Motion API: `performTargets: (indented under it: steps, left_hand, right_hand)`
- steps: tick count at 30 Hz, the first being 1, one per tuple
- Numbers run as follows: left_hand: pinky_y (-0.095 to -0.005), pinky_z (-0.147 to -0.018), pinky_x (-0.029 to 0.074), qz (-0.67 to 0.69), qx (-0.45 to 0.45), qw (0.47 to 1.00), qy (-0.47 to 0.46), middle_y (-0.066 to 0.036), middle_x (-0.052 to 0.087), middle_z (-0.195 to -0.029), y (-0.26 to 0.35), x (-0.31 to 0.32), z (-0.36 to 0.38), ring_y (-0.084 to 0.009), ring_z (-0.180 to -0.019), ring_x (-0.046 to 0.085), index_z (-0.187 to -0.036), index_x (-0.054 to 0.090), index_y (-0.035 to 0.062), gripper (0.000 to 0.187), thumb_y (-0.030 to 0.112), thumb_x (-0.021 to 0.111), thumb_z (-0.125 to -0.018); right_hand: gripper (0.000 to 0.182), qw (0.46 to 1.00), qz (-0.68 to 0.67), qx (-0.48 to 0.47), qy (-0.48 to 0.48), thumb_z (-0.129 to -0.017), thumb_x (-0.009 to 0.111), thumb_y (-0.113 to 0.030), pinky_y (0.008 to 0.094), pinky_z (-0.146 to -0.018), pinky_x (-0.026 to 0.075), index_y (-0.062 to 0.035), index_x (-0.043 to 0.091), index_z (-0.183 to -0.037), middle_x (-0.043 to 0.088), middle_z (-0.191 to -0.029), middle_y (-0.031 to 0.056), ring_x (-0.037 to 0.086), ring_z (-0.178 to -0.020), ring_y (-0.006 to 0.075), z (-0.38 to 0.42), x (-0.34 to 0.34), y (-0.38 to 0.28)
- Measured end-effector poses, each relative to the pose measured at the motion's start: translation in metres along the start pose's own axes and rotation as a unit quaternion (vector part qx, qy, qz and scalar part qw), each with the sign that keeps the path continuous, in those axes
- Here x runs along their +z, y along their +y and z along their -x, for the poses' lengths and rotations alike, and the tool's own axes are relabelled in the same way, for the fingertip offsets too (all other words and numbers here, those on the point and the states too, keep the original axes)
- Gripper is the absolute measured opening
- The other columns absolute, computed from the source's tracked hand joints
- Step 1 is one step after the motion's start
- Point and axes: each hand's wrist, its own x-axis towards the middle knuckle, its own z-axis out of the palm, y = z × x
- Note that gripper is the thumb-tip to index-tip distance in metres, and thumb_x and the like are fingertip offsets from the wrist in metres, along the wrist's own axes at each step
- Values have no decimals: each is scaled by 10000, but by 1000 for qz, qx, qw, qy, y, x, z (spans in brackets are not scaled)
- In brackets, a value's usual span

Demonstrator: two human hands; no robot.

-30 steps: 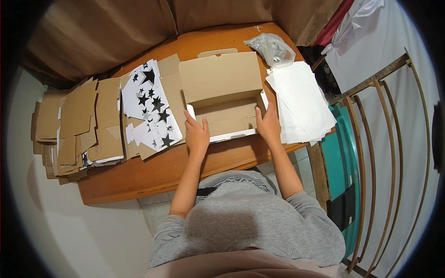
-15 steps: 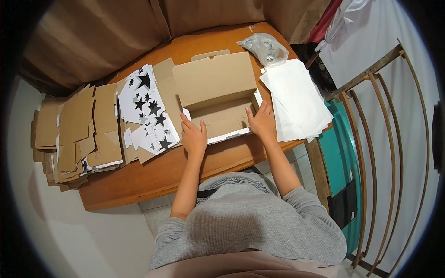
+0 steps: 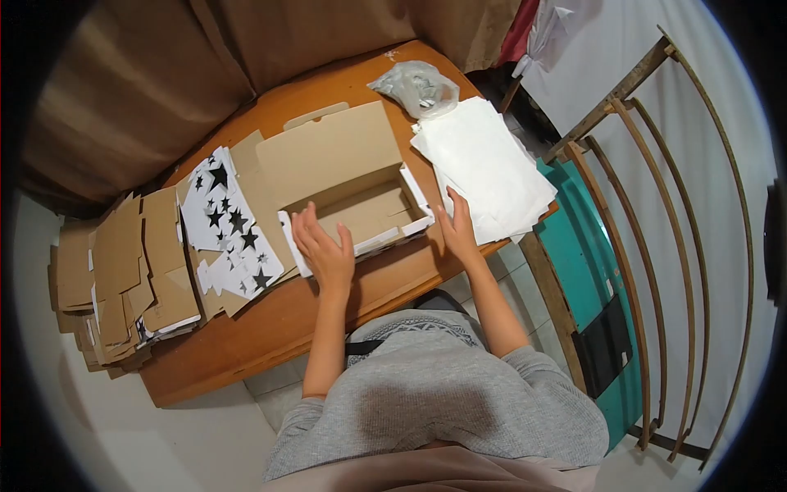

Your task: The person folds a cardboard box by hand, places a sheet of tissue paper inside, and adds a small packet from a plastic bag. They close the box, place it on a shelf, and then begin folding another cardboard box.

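A cardboard box (image 3: 328,152), brown inside and white outside, stands with its lid raised at the back. My left hand (image 3: 325,252) is at the box's near left corner, fingers extended over the left wall. Beside the right wall is my right hand (image 3: 459,230), its fingers stretched out between the box and a stack of white sheets (image 3: 492,164). Inside, the box's brown floor shows, with no object on it. Left of the box lies a flat white cardboard piece with black stars (image 3: 234,221).
Flat brown cardboard pieces (image 3: 123,266) are piled at the table's left end. A clear plastic bag (image 3: 418,88) with small contents sits at the back, on the wooden table (image 3: 270,328). To the right are a wooden rack (image 3: 643,246) and a green panel (image 3: 586,234).
The view has swung, shifting the table's things left. My right hand has come off the box's right wall to its outer side; my left hand has moved further over the left corner.
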Motion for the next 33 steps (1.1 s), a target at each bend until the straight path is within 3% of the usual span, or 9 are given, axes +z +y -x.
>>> performTargets:
  steps: [4, 12, 18, 21, 26, 29, 31, 32, 33]
  left_hand:
    - [-506, -1011, 326, 124, 80, 988, -35, -243, 432, -1221, 54, 28, 16, -423, -1186, 402, -1271, 424, -27, 503, 115, 597, -821]
    - [-446, -947, 408, 208, 144, 955, -151, -251, 475, -1178, 136, 114, 35, -417, -1091, 482, -1183, 465, -41, 422, 51, 602, -795]
    - [-457, -943, 412, 190, 130, 958, -174, -259, 477, -1178, 152, 172, 50, -431, -1095, 481, -1179, 470, -32, 419, 41, 588, -784]
    - [-454, -944, 414, 178, 96, 962, -185, -259, 476, -1179, 153, 189, 62, -427, -1097, 483, -1166, 476, -29, 403, 39, 584, -784]
    - [-443, -925, 424, 165, 53, 962, -213, -244, 490, -1155, 157, 193, 66, -413, -1076, 495, -1150, 482, -23, 371, 55, 578, -800]
    - [-431, -911, 431, 187, 27, 956, -227, -237, 494, -1143, 156, 191, 61, -404, -1054, 505, -1148, 484, -17, 355, 63, 573, -814]
    - [-422, -902, 436, 203, 19, 952, -230, -236, 494, -1139, 154, 191, 59, -400, -1044, 509, -1147, 486, -14, 346, 68, 571, -822]
    - [-406, -892, 442, 234, -2, 943, -235, -217, 498, -1136, 153, 191, 60, -358, -1042, 523, -1152, 481, -13, 333, 90, 571, -848]
    - [-391, -881, 448, 266, -23, 933, -241, -198, 502, -1133, 153, 192, 60, -316, -1040, 536, -1157, 476, -12, 323, 112, 571, -874]
  right_hand:
    - [534, 996, 86, 12, 7, -823, 616, -117, 428, -1009, 367, 5, 421, -1305, 473, -1253, 226, 429, -1205, 383, -2, -38, 41]
    - [650, 947, 311, -19, -79, -764, 658, -196, 540, -1061, 279, -67, 406, -1350, 449, -1359, 151, 373, -1310, 321, -36, -80, 94]
    - [690, 931, 328, -54, -151, -751, 656, -282, 561, -1074, 238, -55, 410, -1354, 418, -1398, 183, 357, -1329, 320, -47, -78, 119]
    - [682, 926, 344, -80, -133, -755, 652, -288, 564, -1072, 239, -54, 414, -1350, 422, -1397, 181, 367, -1323, 316, -46, -72, 128]
    - [560, 918, 354, -76, -162, -789, 614, -179, 558, -1017, 330, -59, 452, -1312, 480, -1341, 157, 428, -1275, 304, -55, -78, 127]
    - [447, 936, 309, -80, -149, -814, 561, -104, 487, -933, 433, -46, 516, -1255, 582, -1213, 171, 537, -1152, 332, -69, -88, 125]
    - [351, 976, 148, 4, -157, -831, 519, -71, 425, -828, 492, -25, 575, -1174, 643, -1060, 206, 601, -1000, 383, -82, -112, 96]
    - [297, 983, 130, -2, -129, -868, 501, -96, 390, -764, 506, -50, 600, -1144, 649, -932, 190, 662, -833, 271, -85, -118, 91]
    - [297, 983, 129, -4, -130, -868, 501, -96, 390, -764, 506, -50, 600, -1144, 649, -932, 190, 662, -833, 271, -89, -126, 85]
